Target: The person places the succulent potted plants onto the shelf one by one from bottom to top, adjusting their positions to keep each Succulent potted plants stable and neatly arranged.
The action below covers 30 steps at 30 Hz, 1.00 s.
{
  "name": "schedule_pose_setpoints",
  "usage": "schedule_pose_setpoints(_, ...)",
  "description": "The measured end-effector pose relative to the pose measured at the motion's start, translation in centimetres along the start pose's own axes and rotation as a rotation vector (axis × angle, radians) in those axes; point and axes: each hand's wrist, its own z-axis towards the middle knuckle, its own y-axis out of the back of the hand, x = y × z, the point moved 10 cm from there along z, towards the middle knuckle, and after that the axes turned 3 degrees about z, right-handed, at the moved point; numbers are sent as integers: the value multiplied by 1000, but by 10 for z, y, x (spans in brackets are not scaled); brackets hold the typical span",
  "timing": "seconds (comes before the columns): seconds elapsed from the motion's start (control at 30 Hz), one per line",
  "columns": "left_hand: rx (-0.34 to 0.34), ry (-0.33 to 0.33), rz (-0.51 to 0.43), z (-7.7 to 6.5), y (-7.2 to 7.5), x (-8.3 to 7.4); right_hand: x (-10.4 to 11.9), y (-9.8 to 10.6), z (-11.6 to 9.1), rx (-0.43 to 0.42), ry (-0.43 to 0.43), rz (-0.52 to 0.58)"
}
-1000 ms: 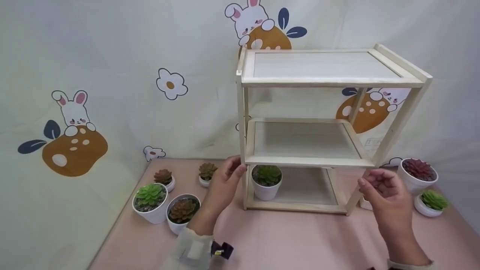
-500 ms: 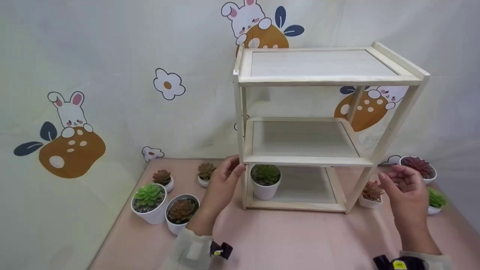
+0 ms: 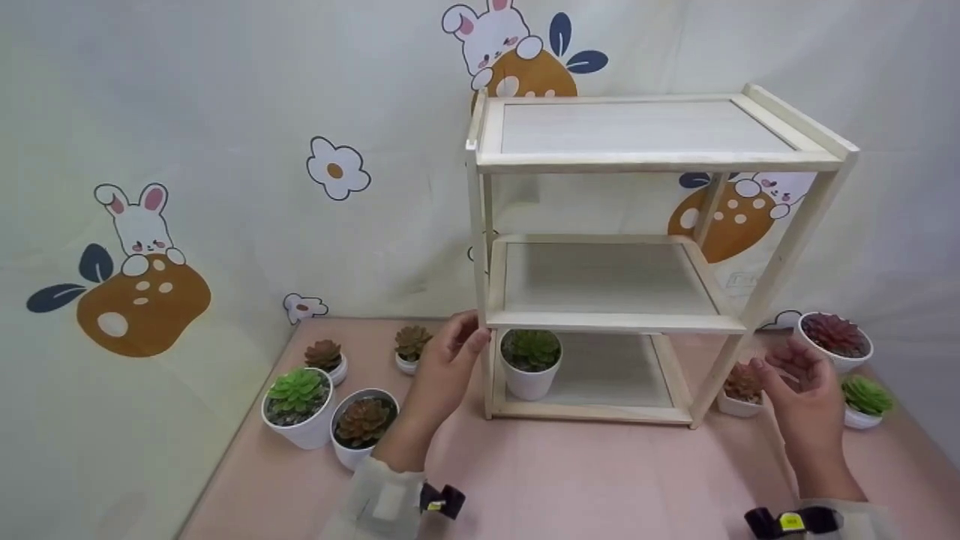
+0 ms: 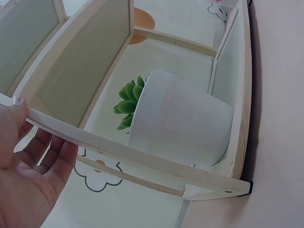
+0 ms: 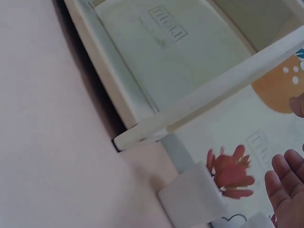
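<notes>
A three-tier wooden shelf stands upright on the table. My left hand grips its left front post at the height of the middle tier. In the left wrist view the thumb lies on one side of the post and the fingers curl beneath it. On the bottom tier, at the left, sits a green succulent in a white pot. My right hand is off the right post, loosely curled around nothing. Just left of its fingertips is a reddish succulent in a small white pot.
Left of the shelf stand a bright green succulent, a brown one and two smaller brown ones along the back. At the right are a dark red succulent and a small green one. A printed cloth hangs behind.
My right hand has left the right post and shifted right, then slightly back left, uncovering the reddish succulent. My left hand stays on the left post.
</notes>
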Motion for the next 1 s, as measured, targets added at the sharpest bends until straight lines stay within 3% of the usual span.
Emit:
schedule_pose_setpoints(0.23,0,-5,0,0,0,-1,-17,2,6,24,-24,-156)
schedule_pose_setpoints(0.43,8,-10,-2,-1,0,-2,-33,-4,4,117,-81,-306)
schedule_pose_setpoints(0.6,13,-9,7,-1,-1,-1,-50,-10,3,213,-153,-358)
schedule_pose_setpoints(0.77,4,-3,10,-1,0,-1,-58,-15,4,315,-167,-400)
schedule_pose_setpoints(1.0,10,-6,-6,0,-1,-1,-63,-19,6,373,-168,-369)
